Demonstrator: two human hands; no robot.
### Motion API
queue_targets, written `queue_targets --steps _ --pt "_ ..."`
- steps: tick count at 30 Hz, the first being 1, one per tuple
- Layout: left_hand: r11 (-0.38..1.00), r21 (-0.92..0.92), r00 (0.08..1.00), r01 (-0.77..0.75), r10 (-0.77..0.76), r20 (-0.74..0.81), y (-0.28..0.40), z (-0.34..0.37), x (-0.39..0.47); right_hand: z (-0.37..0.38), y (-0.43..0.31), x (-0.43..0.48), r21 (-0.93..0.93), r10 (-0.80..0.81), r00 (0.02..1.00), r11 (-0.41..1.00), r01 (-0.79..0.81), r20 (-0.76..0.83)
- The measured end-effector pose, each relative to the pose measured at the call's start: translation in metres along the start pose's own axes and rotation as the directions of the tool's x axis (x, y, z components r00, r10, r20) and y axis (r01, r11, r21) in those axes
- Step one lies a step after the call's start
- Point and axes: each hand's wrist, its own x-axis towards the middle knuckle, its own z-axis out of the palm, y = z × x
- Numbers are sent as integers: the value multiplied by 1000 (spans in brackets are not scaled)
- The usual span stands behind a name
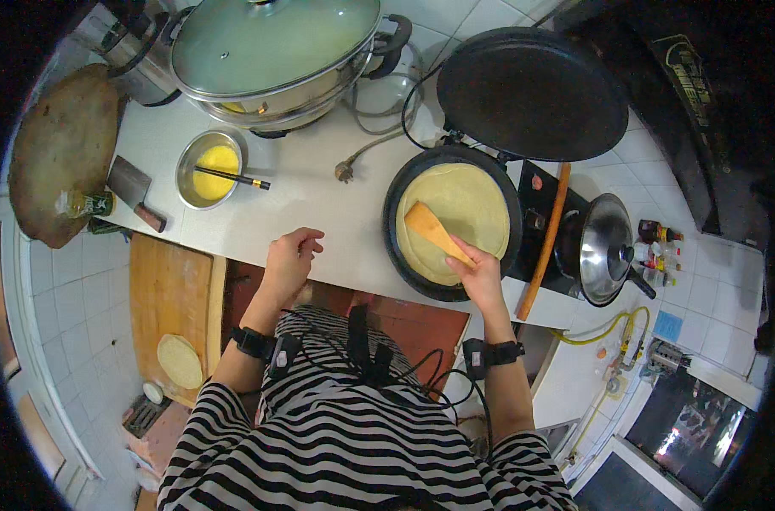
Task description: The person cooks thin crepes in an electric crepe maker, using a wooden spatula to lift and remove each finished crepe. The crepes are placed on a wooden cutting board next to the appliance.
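Note:
My right hand (480, 274) is shut on a wooden spatula (429, 223). The spatula's blade lies over a round, pale flatbread (483, 198), which covers most of the dark pan of an electric griddle (393, 255). Hinged at the back, the griddle's black lid (534, 96) stands raised. My left hand (291, 259) hovers at the counter's front edge, holding nothing, its fingers loosely curled and somewhat apart. Farther left on the white counter is a steel bowl (182, 182) of yellow liquid, probably beaten egg, with dark chopsticks (234, 177) resting across it.
A large lidded electric pot (279, 51) stands behind. Left are a cleaver (132, 185), a jar (93, 204) and a wooden board (164, 281) bearing a dough round (180, 361). Right of the griddle, a long rolling pin (547, 249) lies beside a lidded wok (607, 249). A loose plug (344, 170) rests mid-counter.

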Motion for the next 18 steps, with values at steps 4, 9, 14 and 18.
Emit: queue_targets --steps 4,9,14,18 --pt "1000 7 1000 7 -7 15 1 1 -3 -1 2 3 45 77 996 996 -79 39" --pt "1000 20 1000 1 -1 15 1 1 -5 -1 3 4 84 75 996 993 -79 53" --pt "999 29 999 -15 15 30 -2 2 -5 1 -1 2 126 69 995 989 -77 67" --pt "998 51 998 -39 37 41 -6 -1 -5 -13 -1 -7 -18 136 990 991 -136 24"
